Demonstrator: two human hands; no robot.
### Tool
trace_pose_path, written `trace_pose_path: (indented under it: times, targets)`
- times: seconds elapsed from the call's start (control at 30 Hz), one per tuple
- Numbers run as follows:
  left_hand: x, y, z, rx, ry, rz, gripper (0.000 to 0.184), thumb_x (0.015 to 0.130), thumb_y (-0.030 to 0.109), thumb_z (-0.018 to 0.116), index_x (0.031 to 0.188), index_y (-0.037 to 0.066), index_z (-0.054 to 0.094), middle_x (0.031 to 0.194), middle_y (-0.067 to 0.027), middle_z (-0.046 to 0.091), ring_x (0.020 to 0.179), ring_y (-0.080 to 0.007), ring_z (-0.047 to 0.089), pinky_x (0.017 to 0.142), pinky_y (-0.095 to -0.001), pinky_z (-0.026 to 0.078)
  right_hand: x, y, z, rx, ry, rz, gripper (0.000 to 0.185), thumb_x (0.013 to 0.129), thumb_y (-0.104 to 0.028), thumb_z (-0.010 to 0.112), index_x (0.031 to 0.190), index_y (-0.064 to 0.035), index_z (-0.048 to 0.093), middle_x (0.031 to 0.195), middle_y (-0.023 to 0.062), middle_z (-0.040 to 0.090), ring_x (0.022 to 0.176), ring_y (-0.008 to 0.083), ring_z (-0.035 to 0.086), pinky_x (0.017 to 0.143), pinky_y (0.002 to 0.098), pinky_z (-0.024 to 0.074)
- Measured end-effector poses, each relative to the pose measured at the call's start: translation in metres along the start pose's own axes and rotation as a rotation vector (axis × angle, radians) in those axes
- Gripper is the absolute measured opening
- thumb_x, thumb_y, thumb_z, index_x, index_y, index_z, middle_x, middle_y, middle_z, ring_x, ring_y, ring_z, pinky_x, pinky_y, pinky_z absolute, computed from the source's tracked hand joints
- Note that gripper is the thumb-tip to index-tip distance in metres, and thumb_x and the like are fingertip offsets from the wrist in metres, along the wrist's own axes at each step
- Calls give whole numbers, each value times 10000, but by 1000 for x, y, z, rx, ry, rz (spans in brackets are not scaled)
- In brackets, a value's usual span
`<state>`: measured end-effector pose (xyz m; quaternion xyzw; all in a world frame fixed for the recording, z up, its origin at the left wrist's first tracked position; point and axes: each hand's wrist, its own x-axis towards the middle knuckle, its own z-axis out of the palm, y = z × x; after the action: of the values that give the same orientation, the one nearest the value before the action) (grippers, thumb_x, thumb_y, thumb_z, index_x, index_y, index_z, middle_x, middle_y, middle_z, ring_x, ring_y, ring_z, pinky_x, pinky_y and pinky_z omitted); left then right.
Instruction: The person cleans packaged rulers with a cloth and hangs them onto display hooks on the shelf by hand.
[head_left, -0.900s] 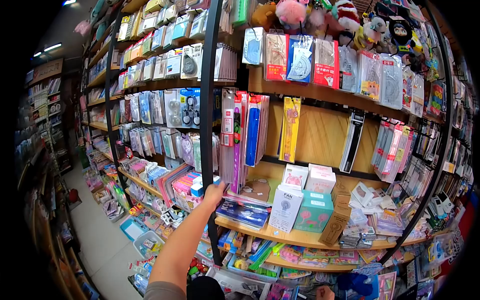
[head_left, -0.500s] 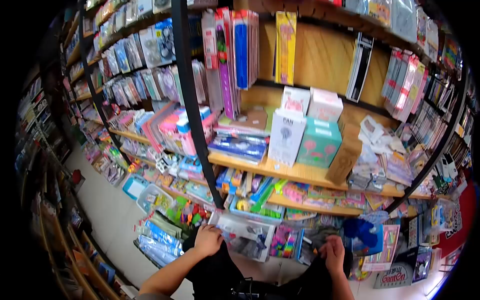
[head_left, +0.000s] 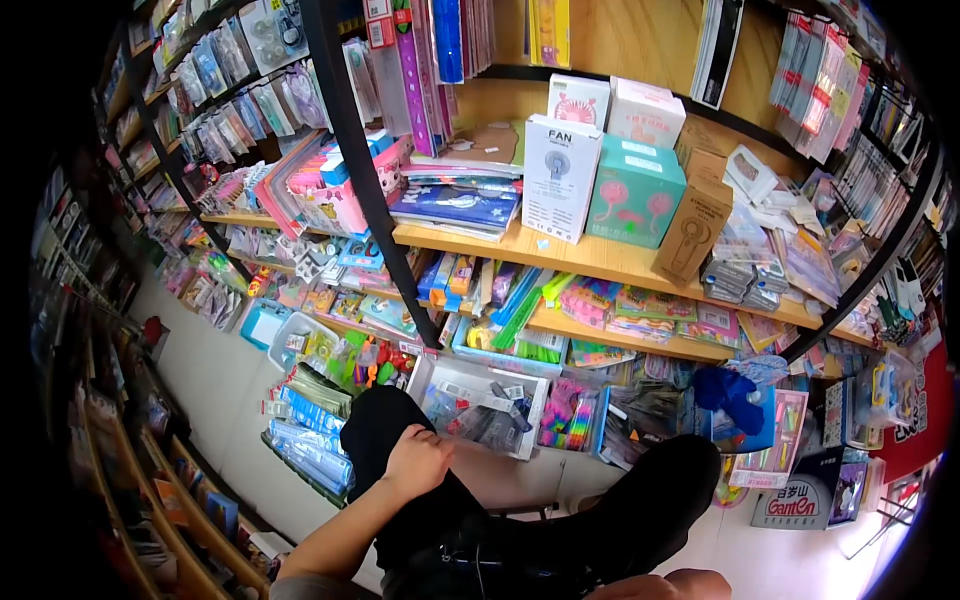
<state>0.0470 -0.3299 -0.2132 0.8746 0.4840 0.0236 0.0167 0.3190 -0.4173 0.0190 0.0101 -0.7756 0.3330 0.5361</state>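
The left hand's (head_left: 417, 463) fingers rest released on the knee (head_left: 378, 408), the right hand's (head_left: 690, 583) I cannot tell – swinging this knee could spill the blue packets (head_left: 312, 448) at its nine o'clock.

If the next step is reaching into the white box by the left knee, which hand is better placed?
Probably the left hand: it rests on the left leg, close to the white box. The right arm shows only partly, farther off.

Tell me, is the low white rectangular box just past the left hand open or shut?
Open: no lid covers the low white rectangular box, and dark grey plastic packets show inside.
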Motion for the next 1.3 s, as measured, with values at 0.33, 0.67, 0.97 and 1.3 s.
trace_pose_path:
  times: [0.33,0.67,0.97,1.3]
  targets:
    - [-3,-3,-5,-63,-4,-31,131,758,190,561,810,79,608,818,-54,624,823,-197,582,853,-337,362,8,17,-10,89,-12,-15,171,740,-38,532,855,-165,547,774,150,576,565,215,559,429,264,435]
    - [-8,-43,-26,-286,429,-264,138,653,20,618,783,63,600,899,-52,618,971,-244,542,830,-384,372,-39,159,-28,4,57,579,167,833,-95,540,992,-51,567,798,60,590,698,144,570,622,248,459]
    - [3,-47,-27,-285,360,-331,135,638,50,613,766,85,589,821,-17,611,894,-195,568,754,-352,374,-322,412,2,-466,-679,1487,351,776,-239,584,1086,-74,566,1233,212,418,1138,334,420,943,373,361]
    - [11,-53,-27,-286,327,-385,155,595,37,590,736,102,578,819,4,626,865,-180,574,739,-335,356,-371,477,37,-606,-919,1531,361,761,-368,562,1014,-114,609,1110,196,506,1120,334,390,915,409,365]
